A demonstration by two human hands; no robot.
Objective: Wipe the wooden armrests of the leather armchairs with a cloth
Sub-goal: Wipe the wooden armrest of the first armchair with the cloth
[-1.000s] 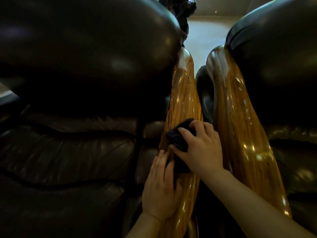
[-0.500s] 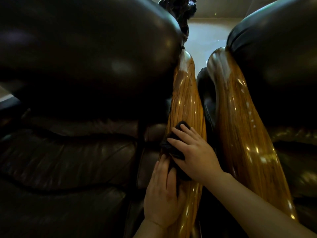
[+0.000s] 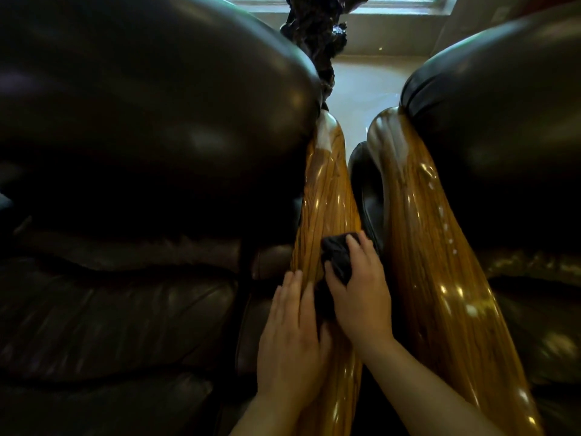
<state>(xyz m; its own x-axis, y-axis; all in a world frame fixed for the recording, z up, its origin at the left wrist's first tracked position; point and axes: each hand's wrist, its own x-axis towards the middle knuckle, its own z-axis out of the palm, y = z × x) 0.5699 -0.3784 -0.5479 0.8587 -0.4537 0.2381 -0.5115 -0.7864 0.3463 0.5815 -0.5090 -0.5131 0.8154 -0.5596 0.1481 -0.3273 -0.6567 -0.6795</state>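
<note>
Two glossy wooden armrests run side by side between two dark leather armchairs. My right hand (image 3: pixel 361 294) presses a dark cloth (image 3: pixel 338 258) onto the left chair's armrest (image 3: pixel 327 196), gripping it with fingers curled over it. My left hand (image 3: pixel 290 338) lies flat on the same armrest just below and left of the cloth, fingers together and extended, holding nothing. The right chair's armrest (image 3: pixel 440 278) is untouched, close to my right wrist.
The left armchair (image 3: pixel 141 152) fills the left side, its seat cushion below. The right armchair (image 3: pixel 509 136) bulges at the upper right. A dark carved wooden piece (image 3: pixel 317 36) stands behind the gap, with pale floor (image 3: pixel 367 89) and a window beyond.
My right hand has slid the cloth from the armrest's left side back toward its right edge. My left hand has stayed flat on the armrest.
</note>
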